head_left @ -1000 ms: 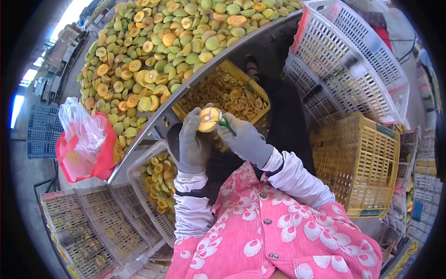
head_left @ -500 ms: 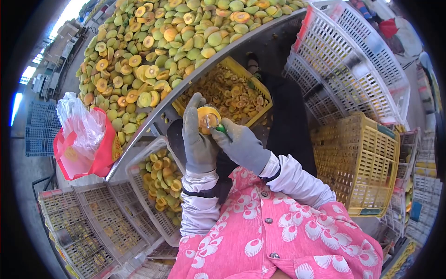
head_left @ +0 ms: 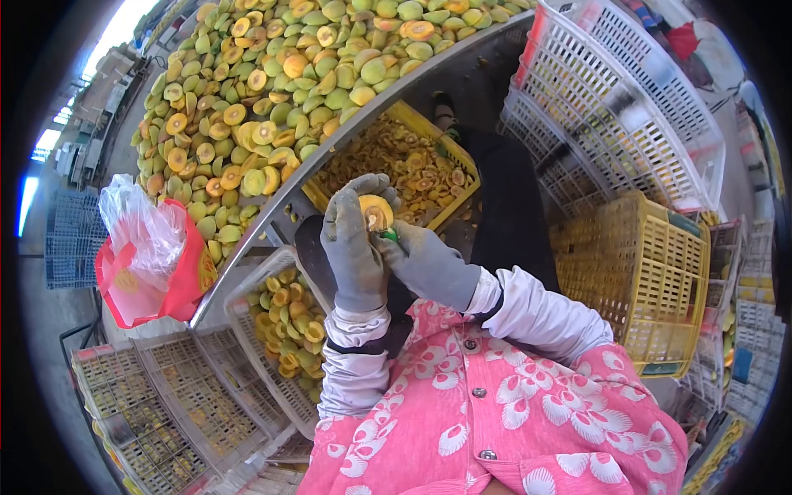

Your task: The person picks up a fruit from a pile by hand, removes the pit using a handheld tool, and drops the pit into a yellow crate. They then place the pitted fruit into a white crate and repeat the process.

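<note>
My gloved left hand [head_left: 355, 239] is closed around a mango half [head_left: 376, 213], with its orange cut face turned up. My gloved right hand [head_left: 429, 260] is closed on a small green-handled tool [head_left: 389, 234] at the lower edge of that cut face. The fingers and the fruit hide the tool's metal end. Below and beyond the hands stands a yellow crate [head_left: 456, 150] full of scooped-out pieces. By my left forearm, a grey crate [head_left: 246, 312] holds hollowed green-yellow mango halves [head_left: 285, 318].
A metal-edged table [head_left: 272, 210] heaped with mango halves [head_left: 247, 115] curves across the front. A red bag [head_left: 157, 285] with clear plastic hangs at its left corner. White crates [head_left: 610, 107] and a yellow crate [head_left: 635, 280] stand to the right; grey crates [head_left: 173, 404] lie lower left.
The tool's metal end, visible on the cut face before, is now hidden. The mango half has tilted and shifted slightly right in my left hand, whose fingers have curled over more.
</note>
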The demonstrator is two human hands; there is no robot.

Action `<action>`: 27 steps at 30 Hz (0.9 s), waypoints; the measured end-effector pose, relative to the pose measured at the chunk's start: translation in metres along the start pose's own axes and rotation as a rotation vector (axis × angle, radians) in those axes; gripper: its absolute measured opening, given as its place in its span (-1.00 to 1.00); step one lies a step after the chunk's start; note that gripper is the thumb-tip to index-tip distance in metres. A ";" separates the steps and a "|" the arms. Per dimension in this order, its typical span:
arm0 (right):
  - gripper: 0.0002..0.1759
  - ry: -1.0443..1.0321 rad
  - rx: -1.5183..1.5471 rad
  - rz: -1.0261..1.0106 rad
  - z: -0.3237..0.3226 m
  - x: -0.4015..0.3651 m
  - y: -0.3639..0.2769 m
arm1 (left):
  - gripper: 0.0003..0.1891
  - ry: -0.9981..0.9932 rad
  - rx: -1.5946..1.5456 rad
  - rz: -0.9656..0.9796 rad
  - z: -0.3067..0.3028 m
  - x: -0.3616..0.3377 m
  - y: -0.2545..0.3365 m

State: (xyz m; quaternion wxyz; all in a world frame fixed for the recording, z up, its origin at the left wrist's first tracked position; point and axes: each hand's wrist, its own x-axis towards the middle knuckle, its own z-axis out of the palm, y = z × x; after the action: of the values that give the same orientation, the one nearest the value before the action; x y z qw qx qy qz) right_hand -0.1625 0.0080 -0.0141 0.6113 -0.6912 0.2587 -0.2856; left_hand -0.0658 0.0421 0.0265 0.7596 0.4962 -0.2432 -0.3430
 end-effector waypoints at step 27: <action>-0.48 -0.882 1.581 0.947 -0.037 0.024 0.020 | -0.59 -0.110 -0.142 -0.441 -0.014 0.027 -0.032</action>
State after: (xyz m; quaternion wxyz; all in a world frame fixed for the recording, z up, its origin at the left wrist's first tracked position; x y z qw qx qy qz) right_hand -0.1715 -0.0371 -0.0286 0.9835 0.0399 -0.0053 0.1765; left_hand -0.0468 0.0210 -0.0073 0.6848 0.4633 -0.1452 -0.5434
